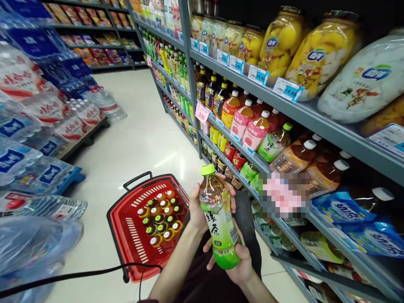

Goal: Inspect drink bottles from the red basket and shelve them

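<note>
Both my hands hold one green tea bottle (pixel 219 219) with a green cap and a green label, tilted a little in front of me. My left hand (pixel 202 206) wraps the upper part near the neck. My right hand (pixel 238 263) cups the bottom. Below and to the left, a red shopping basket (pixel 126 214) stands on the floor with several bottles (pixel 159 219) upright inside it. The bottle is level with the drinks shelf (pixel 233 162) on my right.
Grey shelving runs along the right with juice bottles (pixel 249 122), jars of canned fruit (pixel 280 40) and price tags. Stacked packs of bottled water (pixel 38 126) line the left. A black cable (pixel 78 275) crosses the pale tiled aisle floor (pixel 139 126).
</note>
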The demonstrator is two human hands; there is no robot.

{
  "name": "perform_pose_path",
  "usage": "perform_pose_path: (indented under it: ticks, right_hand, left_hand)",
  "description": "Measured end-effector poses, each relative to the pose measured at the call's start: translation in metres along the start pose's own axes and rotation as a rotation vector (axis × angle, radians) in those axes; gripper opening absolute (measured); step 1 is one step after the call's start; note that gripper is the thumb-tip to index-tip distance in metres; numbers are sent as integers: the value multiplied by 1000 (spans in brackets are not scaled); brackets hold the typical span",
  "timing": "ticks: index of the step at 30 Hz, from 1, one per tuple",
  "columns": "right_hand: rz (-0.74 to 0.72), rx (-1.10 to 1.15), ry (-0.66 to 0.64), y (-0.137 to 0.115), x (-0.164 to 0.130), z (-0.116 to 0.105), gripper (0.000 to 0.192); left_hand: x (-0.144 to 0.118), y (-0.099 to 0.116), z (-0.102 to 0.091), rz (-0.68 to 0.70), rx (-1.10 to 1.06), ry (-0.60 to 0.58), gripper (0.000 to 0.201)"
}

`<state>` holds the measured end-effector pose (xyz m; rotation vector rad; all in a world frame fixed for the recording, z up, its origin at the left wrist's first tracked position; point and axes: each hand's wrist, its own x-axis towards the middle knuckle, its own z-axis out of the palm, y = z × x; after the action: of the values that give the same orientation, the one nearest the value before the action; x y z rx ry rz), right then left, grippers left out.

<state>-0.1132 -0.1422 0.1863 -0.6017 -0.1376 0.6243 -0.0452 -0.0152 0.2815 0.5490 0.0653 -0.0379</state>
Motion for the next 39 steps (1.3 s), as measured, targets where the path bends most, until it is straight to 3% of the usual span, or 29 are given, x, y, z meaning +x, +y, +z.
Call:
perform_pose_path:
  ticks: [4,10,14,19,24,30,34,39]
  right_hand:
    - [-55,-5,74,0,3,-4,72]
    - [-171,-320,255,-13,3,-1,89]
    - [-227,-367,351,-15,1,1,81]
    - [-371,-450,488,-14,0,4,74]
    - [-502,-652,623,-9,6,4,69]
    - [-406,-591,573,-6,6,4,70]
    - [-253,-430,454,-6,-1,2,66]
    - [-218,-275,392,-3,-6,0,58]
  left_hand:
    - [10,-5,6,37,125,95,66]
    - [23,-19,9,-9,323,181,67]
    - [28,-30,15,-25,368,153,64]
    - [33,-41,14,40,448,27,55]
    - [31,-47,4,81,622,44,51]
    - [30,-43,-11,97,579,132,49]
    - [32,-42,-17,67,378,124,50]
    - [35,-43,-13,-44,171,93,50]
